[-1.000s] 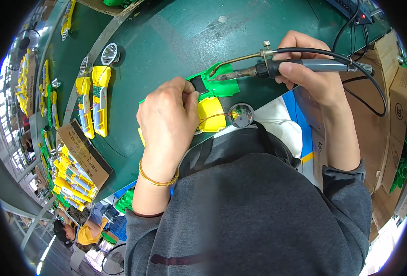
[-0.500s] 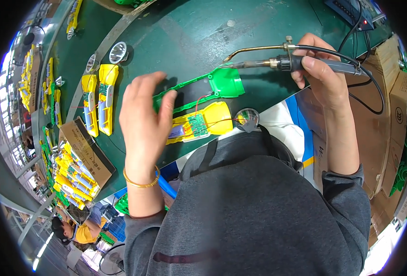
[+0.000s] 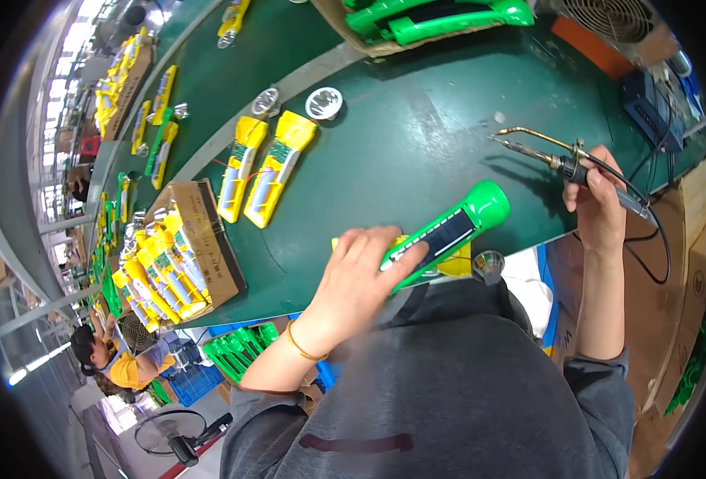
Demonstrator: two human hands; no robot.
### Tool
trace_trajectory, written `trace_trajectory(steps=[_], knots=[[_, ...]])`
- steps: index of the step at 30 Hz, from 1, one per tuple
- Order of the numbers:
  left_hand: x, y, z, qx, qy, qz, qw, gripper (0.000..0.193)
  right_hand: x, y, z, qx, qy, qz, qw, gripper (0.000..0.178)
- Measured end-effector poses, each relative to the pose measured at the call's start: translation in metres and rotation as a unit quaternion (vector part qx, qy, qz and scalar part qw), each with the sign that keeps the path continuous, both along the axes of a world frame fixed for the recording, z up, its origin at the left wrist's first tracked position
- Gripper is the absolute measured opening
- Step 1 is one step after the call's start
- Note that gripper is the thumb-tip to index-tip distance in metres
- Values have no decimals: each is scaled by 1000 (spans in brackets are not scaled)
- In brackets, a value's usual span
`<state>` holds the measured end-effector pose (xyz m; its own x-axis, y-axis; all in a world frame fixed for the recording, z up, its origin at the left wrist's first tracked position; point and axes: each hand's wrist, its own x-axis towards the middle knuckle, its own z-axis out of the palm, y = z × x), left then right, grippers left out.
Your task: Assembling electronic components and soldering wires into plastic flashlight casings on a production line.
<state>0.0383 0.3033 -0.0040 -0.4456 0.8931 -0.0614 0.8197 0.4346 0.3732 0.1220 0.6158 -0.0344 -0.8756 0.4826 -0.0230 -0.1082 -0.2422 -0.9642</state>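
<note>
My left hand (image 3: 357, 275) has its fingers closed around the near end of a green flashlight casing (image 3: 490, 206). The casing lies tilted, its dark solar panel (image 3: 446, 237) facing up. Partly covered beneath it is a yellow flashlight body (image 3: 455, 262), with a shiny reflector cup (image 3: 488, 267) beside it at the table's near edge. On the right, my right hand (image 3: 596, 199) grips a soldering iron (image 3: 565, 166) with a thin brass feed tube along it. The iron's tip is in the air, apart from the casing.
Two yellow bodies (image 3: 271, 180) with reflectors lie left on the green table (image 3: 417, 152). A carton (image 3: 221, 247) of yellow bodies stands at the left edge. Another box (image 3: 385, 48) holds green casings at the back. A blue soldering station (image 3: 648, 108) sits far right. Someone in yellow (image 3: 133, 369) is at lower left.
The green casing, hollow side up before, is now turned over with its panel upward, and my left hand has closed on it. The iron's tip has come away from the casing. The view has shifted.
</note>
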Motion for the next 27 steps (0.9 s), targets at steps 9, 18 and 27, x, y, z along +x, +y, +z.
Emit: trace_trajectory(steps=[9,18,27], knots=[[-162,-44,56,192,201,202,939,52,4,2,-4,-40,17,-45,998,22],[-331,-73,-30,78,135,297,942,64,6,-11,-3,-46,8,-42,998,21],[-136,-33,23,27,153,280,947,56,5,-9,-9,-69,27,-55,996,21]])
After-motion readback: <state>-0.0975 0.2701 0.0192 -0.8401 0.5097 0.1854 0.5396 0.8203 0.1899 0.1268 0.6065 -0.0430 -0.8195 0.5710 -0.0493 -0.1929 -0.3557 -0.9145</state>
